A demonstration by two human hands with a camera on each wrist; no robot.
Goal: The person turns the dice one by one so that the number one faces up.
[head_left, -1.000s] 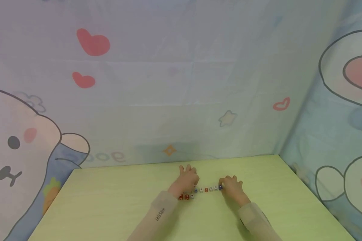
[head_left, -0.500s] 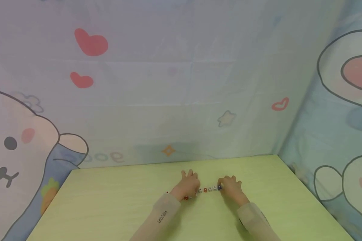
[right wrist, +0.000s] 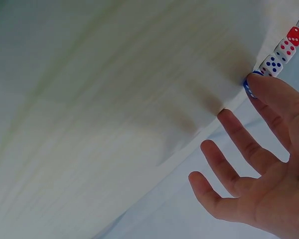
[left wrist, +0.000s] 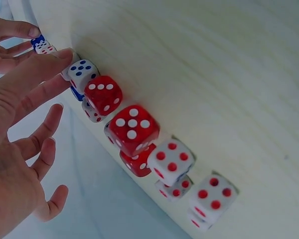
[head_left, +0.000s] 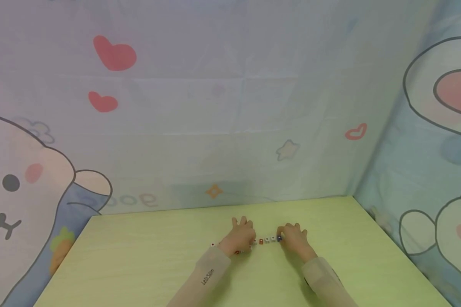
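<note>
Small dice stand in two adjacent lines on the table. My left hand point(head_left: 239, 237) is at the right end of the nearer line. Its thumb and index finger pinch a white die point(left wrist: 75, 58), mostly hidden behind the thumb, while the other fingers spread loosely. Beside it are a white die with blue dots point(left wrist: 82, 71), a red die point(left wrist: 103, 94) and a larger-looking red die point(left wrist: 133, 128). At the far line's right end, my right hand point(head_left: 295, 239) pinches a blue die point(right wrist: 247, 87) between thumb and index finger. White dice and a red die point(right wrist: 295, 36) adjoin it.
White dice with red dots point(left wrist: 214, 194) form the left end of the lines. The pale yellow-green table point(head_left: 138, 256) ends at a printed cloth backdrop point(head_left: 199, 149) behind and a side cloth point(head_left: 418, 179) on the right.
My left hand has come slightly nearer and to the right, from the far line to the end of the nearer one. My right hand stays on the blue die.
</note>
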